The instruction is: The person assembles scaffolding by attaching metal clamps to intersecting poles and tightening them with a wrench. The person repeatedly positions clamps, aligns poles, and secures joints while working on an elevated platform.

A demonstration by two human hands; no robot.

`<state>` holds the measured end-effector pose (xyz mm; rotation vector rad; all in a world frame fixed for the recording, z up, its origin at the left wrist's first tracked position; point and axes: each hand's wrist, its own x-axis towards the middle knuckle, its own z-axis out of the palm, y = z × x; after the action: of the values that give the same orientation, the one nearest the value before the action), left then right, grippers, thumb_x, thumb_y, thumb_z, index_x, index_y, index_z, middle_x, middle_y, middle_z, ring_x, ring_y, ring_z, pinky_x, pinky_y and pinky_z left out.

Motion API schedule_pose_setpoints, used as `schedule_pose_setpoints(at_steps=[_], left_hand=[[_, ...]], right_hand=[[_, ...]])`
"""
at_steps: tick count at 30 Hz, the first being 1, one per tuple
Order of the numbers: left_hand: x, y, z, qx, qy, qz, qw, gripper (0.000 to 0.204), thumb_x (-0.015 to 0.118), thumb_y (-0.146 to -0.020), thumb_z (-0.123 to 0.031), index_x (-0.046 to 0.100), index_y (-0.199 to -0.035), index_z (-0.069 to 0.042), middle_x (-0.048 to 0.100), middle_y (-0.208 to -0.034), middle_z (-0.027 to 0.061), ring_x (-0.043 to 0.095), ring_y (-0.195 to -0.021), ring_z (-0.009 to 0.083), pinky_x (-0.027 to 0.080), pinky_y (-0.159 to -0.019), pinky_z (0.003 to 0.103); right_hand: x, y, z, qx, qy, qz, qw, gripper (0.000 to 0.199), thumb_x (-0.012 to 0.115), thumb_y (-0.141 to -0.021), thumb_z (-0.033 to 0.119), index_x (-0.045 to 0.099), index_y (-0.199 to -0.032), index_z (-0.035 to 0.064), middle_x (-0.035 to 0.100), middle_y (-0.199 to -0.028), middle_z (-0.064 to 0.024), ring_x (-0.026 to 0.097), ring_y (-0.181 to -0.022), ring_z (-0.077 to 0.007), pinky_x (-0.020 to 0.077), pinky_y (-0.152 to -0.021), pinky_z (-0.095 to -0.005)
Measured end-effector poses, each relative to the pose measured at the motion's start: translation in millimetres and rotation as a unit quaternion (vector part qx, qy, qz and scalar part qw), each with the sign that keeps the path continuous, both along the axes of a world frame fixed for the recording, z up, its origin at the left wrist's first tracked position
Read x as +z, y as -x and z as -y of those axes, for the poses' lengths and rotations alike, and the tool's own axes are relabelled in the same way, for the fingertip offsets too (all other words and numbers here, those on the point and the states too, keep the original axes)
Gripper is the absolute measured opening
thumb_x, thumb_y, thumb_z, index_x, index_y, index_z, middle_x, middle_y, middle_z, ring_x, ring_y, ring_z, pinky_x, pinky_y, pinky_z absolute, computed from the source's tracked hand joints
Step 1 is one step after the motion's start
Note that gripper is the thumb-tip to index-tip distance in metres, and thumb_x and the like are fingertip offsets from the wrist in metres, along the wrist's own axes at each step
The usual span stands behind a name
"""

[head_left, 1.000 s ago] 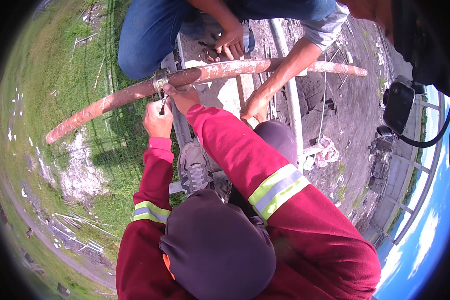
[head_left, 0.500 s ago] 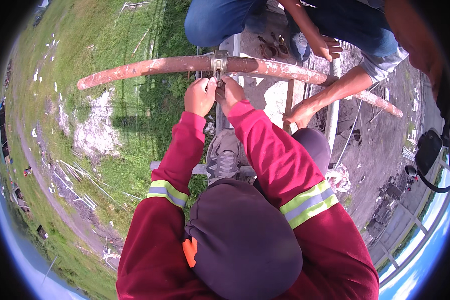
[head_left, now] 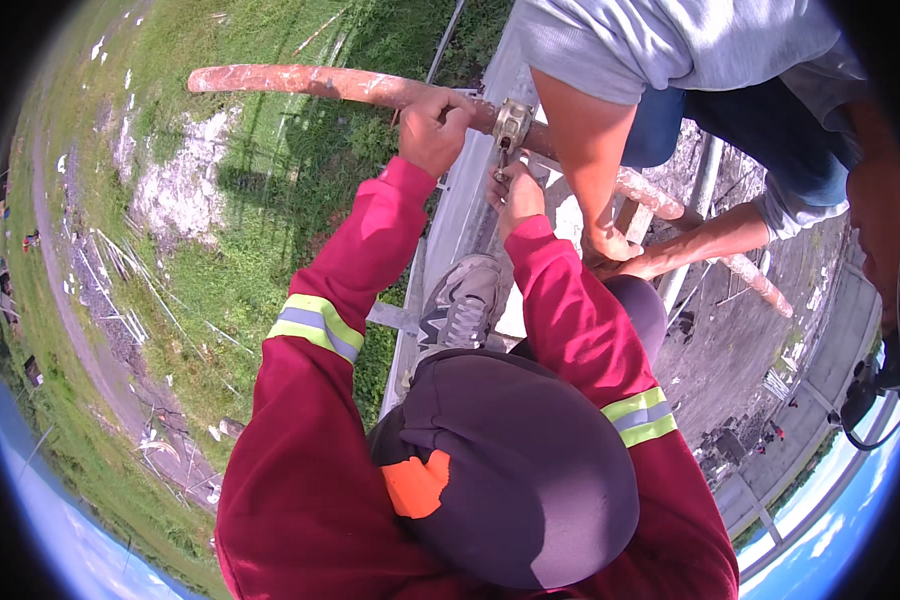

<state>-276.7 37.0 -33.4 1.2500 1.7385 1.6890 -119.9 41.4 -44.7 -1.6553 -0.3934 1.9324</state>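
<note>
A long reddish-brown pipe [head_left: 310, 80] with pale splashes runs from the upper left toward the right. My left hand [head_left: 435, 132] is closed around it, left of a metal scaffold clamp [head_left: 513, 122] fitted on the pipe. Below the clamp hangs its bolt [head_left: 503, 165]. My right hand [head_left: 520, 195] has its fingers pinched at the lower end of that bolt. To the right, a co-worker's hands [head_left: 612, 248] are close together beneath the pipe, and what they touch is mostly hidden.
A co-worker in a grey shirt [head_left: 690, 40] leans in from the upper right, one arm crossing the pipe. My shoe [head_left: 462, 305] rests near a narrow concrete edge [head_left: 470, 190]. Grass [head_left: 270, 280] lies far below on the left, and a dark cap [head_left: 510, 460] covers the lower middle.
My left hand has left the clamp and taken hold of the pipe to its left. My right hand stays at the bolt. The co-worker has leaned closer, hands brought together; the view has tilted.
</note>
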Motion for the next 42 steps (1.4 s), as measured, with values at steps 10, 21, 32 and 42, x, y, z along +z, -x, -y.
schedule_pose_setpoints(at_steps=[10, 21, 32, 42], left_hand=[[-138, -40, -34, -0.130, 0.254, 0.586, 0.759, 0.026, 0.056, -0.090, -0.031, 0.058, -0.105, -0.010, 0.064, -0.096, 0.0068, 0.060, -0.081, 0.0193, 0.051, -0.072, 0.036], [-153, -46, -42, 0.044, 0.094, 0.690, 0.716, 0.019, 0.066, -0.084, -0.014, 0.060, -0.097, -0.001, 0.065, -0.098, 0.0136, 0.067, -0.083, 0.0276, 0.054, -0.074, 0.040], [-141, -39, -41, 0.141, 0.261, 0.557, 0.775, 0.021, 0.064, -0.083, -0.024, 0.067, -0.082, -0.004, 0.061, -0.071, 0.0026, 0.053, -0.057, 0.0129, 0.039, -0.049, 0.029], [-201, -72, -38, 0.047, 0.136, 0.688, 0.712, 0.019, 0.051, -0.087, -0.006, 0.069, -0.093, -0.008, 0.069, -0.086, 0.0066, 0.066, -0.074, 0.0194, 0.053, -0.057, 0.035]], right_hand=[[-67, -20, -39, -0.085, -0.002, 0.136, 0.987, 0.037, 0.050, -0.087, 0.038, 0.060, -0.108, 0.0080, 0.058, -0.102, -0.0038, 0.055, -0.092, -0.0191, 0.0443, -0.081, -0.0350], [-130, -33, -73, -0.041, 0.056, -0.147, 0.987, 0.033, 0.048, -0.087, 0.022, 0.056, -0.115, 0.0083, 0.062, -0.112, -0.0073, 0.054, -0.107, -0.0244, 0.0414, -0.095, -0.0329], [-216, -68, -77, 0.382, -0.217, 0.395, 0.807, 0.059, 0.061, -0.075, 0.009, 0.041, -0.131, 0.0078, 0.048, -0.129, -0.0196, 0.047, -0.121, -0.0319, 0.0398, -0.099, -0.0361], [-156, -66, -73, 0.470, -0.476, 0.388, 0.634, 0.053, 0.077, -0.066, 0.011, 0.055, -0.113, 0.0002, 0.060, -0.112, -0.0141, 0.057, -0.107, -0.0267, 0.0419, -0.094, -0.0336]])
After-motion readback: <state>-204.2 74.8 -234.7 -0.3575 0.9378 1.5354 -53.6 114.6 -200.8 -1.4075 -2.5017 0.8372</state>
